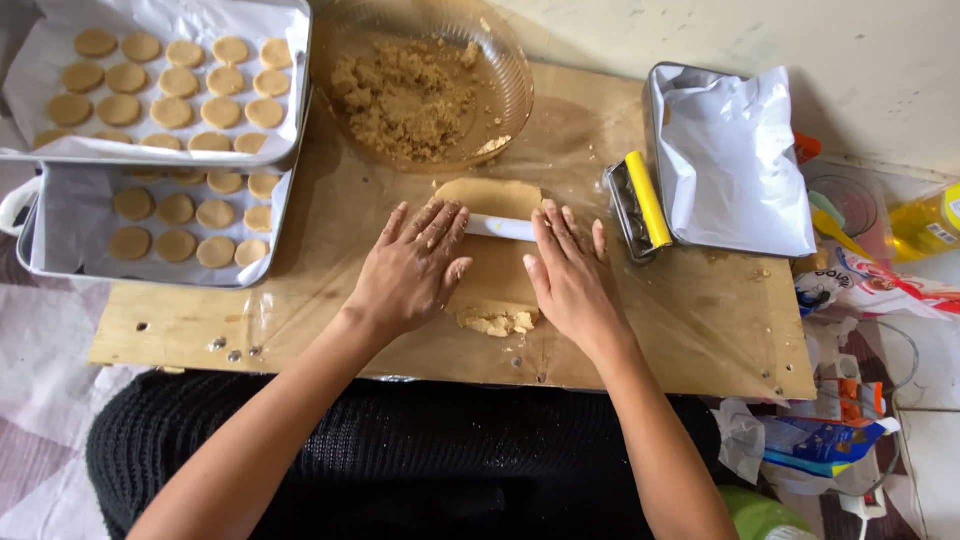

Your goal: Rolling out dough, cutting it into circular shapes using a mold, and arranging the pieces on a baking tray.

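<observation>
- Both hands flat, fingers spread and clasping nothing: left hand (412,262) and right hand (566,272) pressing palms-down on a white cylindrical rolling pin (500,228), visible only between them.
- Directly beneath the pin: a flattened tan dough sheet (490,195), smooth at the far end, ragged and crumbly at the near edge (495,320); rolling judged partway done.
- Under the dough: a clear plastic film over a pale wooden board (690,320).
- Just beyond the hands: a clear glass bowl (515,75) holding crumbly brown dough (405,100), much left to roll.
- Left of the hands: two stacked paper-lined metal trays (290,110) filled with round cut biscuits (170,112).
- Right of the hands: an empty paper-lined metal tray (735,160), with a yellow-handled metal cutter (640,205) touching its side.
</observation>
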